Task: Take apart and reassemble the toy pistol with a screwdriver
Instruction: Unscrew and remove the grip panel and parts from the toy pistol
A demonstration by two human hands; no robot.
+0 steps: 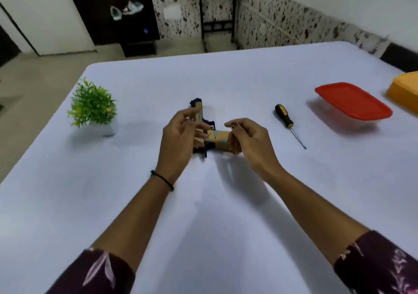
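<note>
- A small green plant (91, 106) stands at the left of the white tabletop (226, 214). On the right lie a screwdriver (285, 117), a red-lidded container (352, 100) and an orange box (404, 90) — all well apart from the hands.
- The toy pistol (217, 136) sits mid-tabletop, between both hands.
- The left hand (178, 140) holds the barrel end with thumb and fingers. The right hand (251, 142) curls round the tan grip — forearms reach forward, converging.

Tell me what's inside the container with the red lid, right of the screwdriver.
The red lid sits shut on the container, hiding the inside from above. Through its clear wall nothing stands out, but blur could hide small parts.
</note>
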